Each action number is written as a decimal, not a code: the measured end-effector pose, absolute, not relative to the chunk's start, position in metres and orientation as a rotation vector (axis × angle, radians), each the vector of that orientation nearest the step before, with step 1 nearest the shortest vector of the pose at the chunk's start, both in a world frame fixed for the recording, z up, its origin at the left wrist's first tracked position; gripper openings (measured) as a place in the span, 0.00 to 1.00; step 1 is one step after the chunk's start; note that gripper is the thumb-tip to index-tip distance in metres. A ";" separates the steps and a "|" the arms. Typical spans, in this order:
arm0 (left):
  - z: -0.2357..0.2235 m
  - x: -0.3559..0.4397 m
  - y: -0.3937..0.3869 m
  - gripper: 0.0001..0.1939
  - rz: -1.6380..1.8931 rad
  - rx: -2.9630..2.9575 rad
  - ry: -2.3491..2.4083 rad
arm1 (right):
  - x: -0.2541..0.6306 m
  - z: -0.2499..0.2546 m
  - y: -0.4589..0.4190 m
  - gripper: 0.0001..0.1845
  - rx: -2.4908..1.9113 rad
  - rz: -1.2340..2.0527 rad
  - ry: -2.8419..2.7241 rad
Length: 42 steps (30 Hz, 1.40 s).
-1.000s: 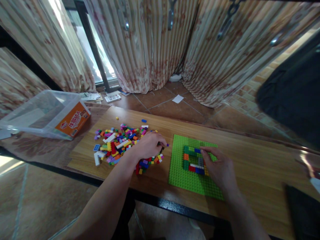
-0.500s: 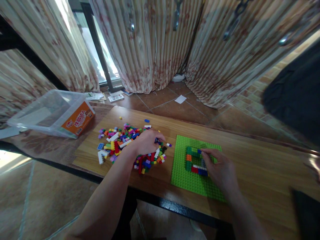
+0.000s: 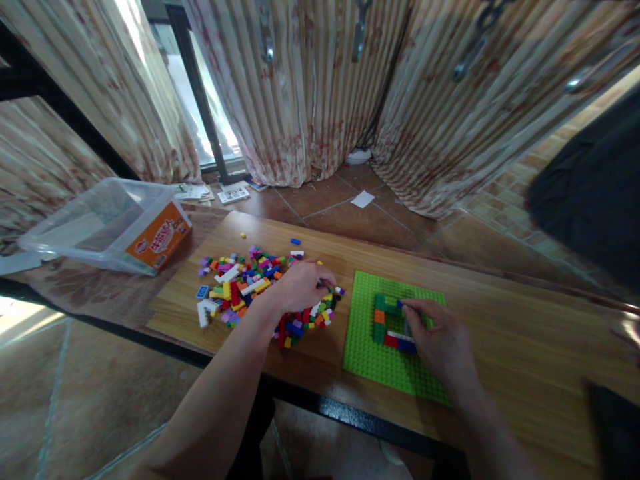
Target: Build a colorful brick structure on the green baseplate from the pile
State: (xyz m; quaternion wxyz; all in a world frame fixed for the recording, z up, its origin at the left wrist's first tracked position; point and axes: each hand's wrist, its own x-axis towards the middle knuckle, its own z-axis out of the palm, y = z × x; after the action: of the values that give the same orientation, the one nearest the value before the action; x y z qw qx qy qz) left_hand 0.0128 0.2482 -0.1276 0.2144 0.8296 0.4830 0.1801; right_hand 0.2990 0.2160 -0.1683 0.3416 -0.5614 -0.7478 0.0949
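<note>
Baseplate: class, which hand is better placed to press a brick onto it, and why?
Probably the right hand: it is over the baseplate, at a blue brick, while the left hand is over the loose bricks.

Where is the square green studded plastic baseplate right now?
In the head view, the green baseplate lies right of centre on the brown wooden tabletop, beside the pile of multicoloured plastic bricks, with the right hand over it.
</note>
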 end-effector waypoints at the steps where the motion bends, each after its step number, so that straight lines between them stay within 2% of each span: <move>1: -0.128 0.013 0.248 0.11 0.496 2.304 1.356 | 0.299 -0.168 0.216 0.12 -1.459 0.244 -1.945; 11: -0.128 0.008 0.248 0.13 0.442 2.368 1.317 | 0.300 -0.168 0.216 0.11 -1.407 0.189 -1.977; 21: -0.127 0.012 0.244 0.08 0.369 2.413 1.340 | 0.298 -0.169 0.215 0.12 -1.412 0.194 -2.004; 27: -0.121 0.009 0.245 0.05 0.524 2.356 1.288 | 0.299 -0.167 0.215 0.12 -1.427 0.229 -1.985; 33: -0.117 0.016 0.244 0.05 0.845 1.896 1.141 | 0.300 -0.162 0.214 0.11 -1.485 0.245 -1.896; 39: -0.134 0.057 0.239 0.04 0.893 1.278 1.086 | 0.290 -0.153 0.207 0.13 -1.458 0.423 -1.763; 42: -0.140 0.077 0.234 0.05 0.876 1.101 1.034 | 0.281 -0.146 0.199 0.20 -1.360 0.563 -1.842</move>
State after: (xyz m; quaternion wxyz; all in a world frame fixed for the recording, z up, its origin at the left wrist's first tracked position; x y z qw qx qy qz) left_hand 0.0767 0.2341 -0.1401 0.6426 0.4831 0.4537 0.3845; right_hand 0.2809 0.1994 -0.1463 0.3820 -0.5329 -0.7221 0.2205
